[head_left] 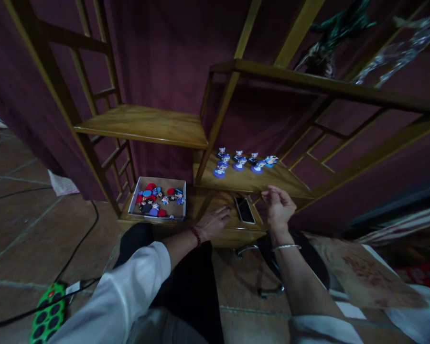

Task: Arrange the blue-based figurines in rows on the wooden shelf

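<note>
- A varnished brown wooden shelf unit with open frames [143, 125] stands ahead of the left grip [214, 223] and the right grip [280, 205]; its low wooden board [205, 200] runs under and beyond the left grip.
- A shallow, white-walled cardboard box [177, 183] sits on that board, left of the left grip. Inside, small figurines with red, blue, purple and black parts [154, 206] lie jumbled, many tipped over; brown bottom shows between them.
- The left grip is loosely spread, palm down, with nothing visible in it; whether it touches the board cannot be told.
- The right grip is raised, fingers curled towards the thumb; whether something tiny is pinched there cannot be told.
- A flat black-screened phone with a pale edge [245, 210] lies between the grips, just right of the left one. It looks stiff and smooth, so probably slippery; its long edges would be the hold.
- Small glossy figurines on round bases, mostly purple and white [240, 164], stand in loose rows on the shelf ahead and left of the right grip. They look like light, stiff plastic, probably easy to topple; the body or base rim seems the safest hold, sparing thin parts.
</note>
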`<state>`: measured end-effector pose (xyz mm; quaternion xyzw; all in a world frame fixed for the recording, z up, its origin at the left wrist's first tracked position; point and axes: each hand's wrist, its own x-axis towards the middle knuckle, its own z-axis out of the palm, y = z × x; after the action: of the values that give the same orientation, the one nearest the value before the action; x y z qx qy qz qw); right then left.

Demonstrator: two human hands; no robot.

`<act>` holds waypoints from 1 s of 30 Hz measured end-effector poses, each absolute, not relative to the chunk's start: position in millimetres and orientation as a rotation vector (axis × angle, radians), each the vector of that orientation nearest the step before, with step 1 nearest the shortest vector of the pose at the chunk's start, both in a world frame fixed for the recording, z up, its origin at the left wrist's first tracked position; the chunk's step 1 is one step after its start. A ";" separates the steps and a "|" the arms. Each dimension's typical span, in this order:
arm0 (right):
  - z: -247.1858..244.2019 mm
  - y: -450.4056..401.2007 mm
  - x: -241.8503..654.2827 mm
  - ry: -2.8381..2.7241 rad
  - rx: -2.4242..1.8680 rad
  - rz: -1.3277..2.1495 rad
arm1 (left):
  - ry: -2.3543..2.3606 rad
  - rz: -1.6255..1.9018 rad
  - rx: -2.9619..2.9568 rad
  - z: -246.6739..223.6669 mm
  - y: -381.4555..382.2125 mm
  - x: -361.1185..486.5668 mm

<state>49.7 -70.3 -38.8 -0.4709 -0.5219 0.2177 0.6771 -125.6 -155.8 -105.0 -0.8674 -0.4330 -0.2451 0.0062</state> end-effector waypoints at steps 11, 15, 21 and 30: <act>-115.7 -168.7 -60.4 -1.446 -1.053 0.860 | -1.589 -0.833 -2.599 -140.9 -184.4 -221.7; -134.2 -178.3 -91.8 -1.752 -1.045 0.929 | -1.855 -0.772 -2.485 -145.0 -190.9 -241.9; -150.6 -165.1 -135.9 -2.073 -1.105 0.902 | -2.388 -0.551 -2.141 -166.8 -194.7 -277.7; -173.5 -134.5 -195.9 -2.445 -1.291 0.783 | -2.645 -0.327 -2.002 -195.5 -206.4 -313.7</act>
<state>-195.9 -134.5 -173.5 -0.4454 -0.8431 0.2699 0.1338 -313.7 -206.4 -195.5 -0.5979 -0.7898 -0.0975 -0.0959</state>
